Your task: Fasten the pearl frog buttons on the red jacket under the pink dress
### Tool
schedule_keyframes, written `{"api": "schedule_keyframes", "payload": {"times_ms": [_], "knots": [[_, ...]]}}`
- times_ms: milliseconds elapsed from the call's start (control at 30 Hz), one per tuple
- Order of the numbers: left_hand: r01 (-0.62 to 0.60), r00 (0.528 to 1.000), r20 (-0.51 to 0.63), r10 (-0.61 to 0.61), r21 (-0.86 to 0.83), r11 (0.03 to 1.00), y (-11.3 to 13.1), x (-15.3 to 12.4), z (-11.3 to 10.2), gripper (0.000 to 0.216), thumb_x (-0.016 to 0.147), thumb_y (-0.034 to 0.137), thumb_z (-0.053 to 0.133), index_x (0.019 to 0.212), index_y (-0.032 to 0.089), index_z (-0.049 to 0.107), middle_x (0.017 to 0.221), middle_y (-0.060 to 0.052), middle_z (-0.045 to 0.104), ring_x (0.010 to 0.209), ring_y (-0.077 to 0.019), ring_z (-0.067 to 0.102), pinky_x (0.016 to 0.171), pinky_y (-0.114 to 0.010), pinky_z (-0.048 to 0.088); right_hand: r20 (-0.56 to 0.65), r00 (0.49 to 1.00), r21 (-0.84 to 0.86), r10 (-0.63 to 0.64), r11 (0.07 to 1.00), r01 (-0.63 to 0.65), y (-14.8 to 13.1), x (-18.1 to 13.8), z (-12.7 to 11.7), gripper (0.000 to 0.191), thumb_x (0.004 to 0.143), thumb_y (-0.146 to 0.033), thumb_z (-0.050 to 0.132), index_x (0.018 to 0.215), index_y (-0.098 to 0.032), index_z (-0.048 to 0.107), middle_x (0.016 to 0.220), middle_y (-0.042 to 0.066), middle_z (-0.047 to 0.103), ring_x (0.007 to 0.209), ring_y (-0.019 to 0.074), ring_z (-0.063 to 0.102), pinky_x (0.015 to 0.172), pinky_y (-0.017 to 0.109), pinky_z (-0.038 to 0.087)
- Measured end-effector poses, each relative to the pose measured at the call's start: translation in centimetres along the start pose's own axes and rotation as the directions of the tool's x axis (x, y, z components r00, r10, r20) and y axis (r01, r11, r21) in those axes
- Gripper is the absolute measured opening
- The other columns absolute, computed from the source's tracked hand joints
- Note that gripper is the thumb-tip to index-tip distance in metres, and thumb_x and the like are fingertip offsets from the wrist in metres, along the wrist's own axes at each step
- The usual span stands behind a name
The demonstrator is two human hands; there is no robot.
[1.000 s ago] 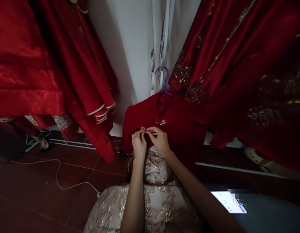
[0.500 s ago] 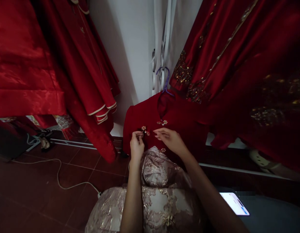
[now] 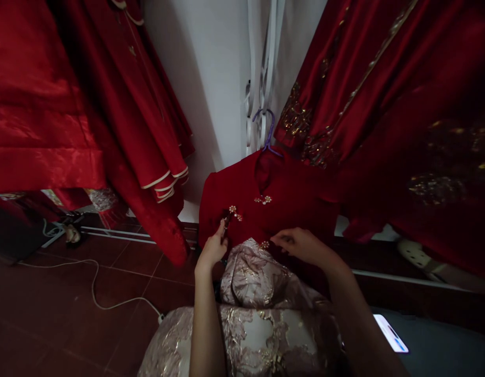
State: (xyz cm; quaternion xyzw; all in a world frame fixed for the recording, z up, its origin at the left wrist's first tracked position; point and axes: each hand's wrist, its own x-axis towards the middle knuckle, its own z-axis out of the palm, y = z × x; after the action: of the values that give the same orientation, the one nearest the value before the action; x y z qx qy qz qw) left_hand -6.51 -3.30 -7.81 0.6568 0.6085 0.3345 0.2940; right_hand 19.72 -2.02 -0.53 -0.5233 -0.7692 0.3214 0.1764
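Note:
A dark red jacket [image 3: 301, 193] hangs on a purple hanger [image 3: 269, 131] in front of me. Pearl-and-gold flower ornaments sit on its front: one at the neck [image 3: 263, 199], a longer one [image 3: 234, 212] on the left, and one lower down [image 3: 264, 245]. My left hand [image 3: 214, 248] is against the jacket just below the left ornament, index finger stretched upward, other fingers loosely bent. My right hand [image 3: 303, 243] is beside the lower ornament with its fingertips pinched together. Whatever they hold is too small to make out. Patterned pink-gold fabric [image 3: 266, 335] covers my lap, bunched up towards the jacket.
Red garments [image 3: 148, 104] hang at left, and sequined red ones [image 3: 344, 94] at right. A white cable [image 3: 96, 277] crosses the tiled floor. A lit phone [image 3: 390, 333] lies on a grey surface at lower right. Shoes [image 3: 72, 234] stand beneath the left rack.
My right hand has moved down and to the right, from near the middle of the jacket to beside the lower ornament. My left hand has slipped down-left off the left ornament, its index finger straightening.

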Motion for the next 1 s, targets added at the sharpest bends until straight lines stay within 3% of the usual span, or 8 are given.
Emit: {"api": "schedule_keyframes", "payload": {"times_ms": [167, 300, 567, 667, 733, 833, 1000], "knots": [[-0.045, 0.994, -0.103, 0.037, -0.074, 0.996, -0.7, 0.7, 0.9, 0.068, 0.078, 0.02, 0.05, 0.14, 0.023, 0.024, 0.125, -0.009, 0.053, 0.113, -0.0212, 0.052, 0.098, -0.033, 0.035, 0.045, 0.999, 0.064, -0.018, 0.998, 0.015, 0.5, -0.1, 0.6, 0.029, 0.076, -0.04, 0.054, 0.091, -0.02, 0.068, 0.085, 0.007, 0.07, 0.075, 0.0184, 0.064, 0.066, 0.026, 0.048], [-0.063, 0.978, -0.203, 0.04, -0.105, 0.992, -0.9, 1.5, 1.9, 0.069, 0.078, 0.021, 0.051, 0.141, 0.02, 0.023, 0.122, -0.013, 0.05, 0.111, -0.0216, 0.051, 0.1, -0.037, 0.033, -0.005, 0.999, 0.072, -0.035, 0.997, 0.035, 1.7, 0.7, 2.3, 0.031, 0.072, -0.036, 0.06, 0.098, -0.019, 0.062, 0.089, 0.007, 0.067, 0.081, 0.0179, 0.062, 0.071, 0.028, 0.047], [-0.177, 0.969, -0.214, 0.127, -0.234, 0.956, -1.4, 2.3, 3.2, 0.08, 0.078, 0.018, 0.051, 0.143, 0.023, 0.005, 0.142, -0.008, 0.031, 0.127, -0.0183, 0.035, 0.107, -0.033, 0.025, -0.047, 0.996, 0.013, -0.076, 0.997, 0.077, 2.9, 2.7, 4.1, 0.024, 0.064, -0.028, 0.064, 0.083, -0.018, 0.053, 0.074, 0.002, 0.06, 0.071, 0.0146, 0.056, 0.065, 0.025, 0.042], [-0.164, 0.977, -0.178, 0.12, -0.258, 0.952, -1.5, 2.3, 3.4, 0.081, 0.078, 0.019, 0.05, 0.143, 0.022, 0.001, 0.135, -0.009, 0.042, 0.12, -0.0164, 0.045, 0.104, -0.032, 0.03, -0.046, 0.995, 0.026, -0.087, 0.996, 0.089, 2.6, 2.6, 3.9, 0.023, 0.063, -0.029, 0.065, 0.078, -0.019, 0.049, 0.072, 0.0, 0.059, 0.068, 0.0138, 0.055, 0.062, 0.024, 0.041], [-0.131, 0.984, -0.153, 0.094, -0.252, 0.959, -1.4, 2.2, 3.4, 0.083, 0.077, 0.019, 0.052, 0.143, 0.022, 0.001, 0.121, -0.008, 0.054, 0.106, -0.0156, 0.055, 0.099, -0.033, 0.036, -0.043, 0.995, 0.038, -0.095, 0.995, 0.097, 2.4, 2.5, 3.8, 0.023, 0.063, -0.029, 0.065, 0.074, -0.02, 0.047, 0.07, -0.001, 0.058, 0.066, 0.0132, 0.054, 0.06, 0.023, 0.04], [-0.108, 0.986, -0.151, 0.075, -0.221, 0.969, -1.1, 2.0, 3.2, 0.084, 0.074, 0.017, 0.054, 0.143, 0.022, 0.005, 0.112, -0.006, 0.059, 0.095, -0.0145, 0.059, 0.095, -0.033, 0.04, -0.044, 0.995, 0.07, -0.095, 0.993, 0.098, 2.2, 2.5, 3.8, 0.022, 0.062, -0.028, 0.065, 0.07, -0.02, 0.046, 0.065, -0.002, 0.057, 0.063, 0.0125, 0.053, 0.058, 0.023, 0.039], [-0.136, 0.976, -0.19, 0.103, -0.169, 0.976, 0.0, 1.3, 1.5, 0.081, 0.069, 0.01, 0.054, 0.141, 0.027, 0.019, 0.136, -0.002, 0.043, 0.122, -0.0162, 0.043, 0.105, -0.03, 0.029, -0.021, 0.995, 0.169, -0.096, 0.981, 0.098, 2.7, 2.7, 3.8, 0.022, 0.059, -0.023, 0.067, 0.07, -0.019, 0.048, 0.063, -0.002, 0.058, 0.063, 0.0123, 0.055, 0.059, 0.023, 0.041]]}}
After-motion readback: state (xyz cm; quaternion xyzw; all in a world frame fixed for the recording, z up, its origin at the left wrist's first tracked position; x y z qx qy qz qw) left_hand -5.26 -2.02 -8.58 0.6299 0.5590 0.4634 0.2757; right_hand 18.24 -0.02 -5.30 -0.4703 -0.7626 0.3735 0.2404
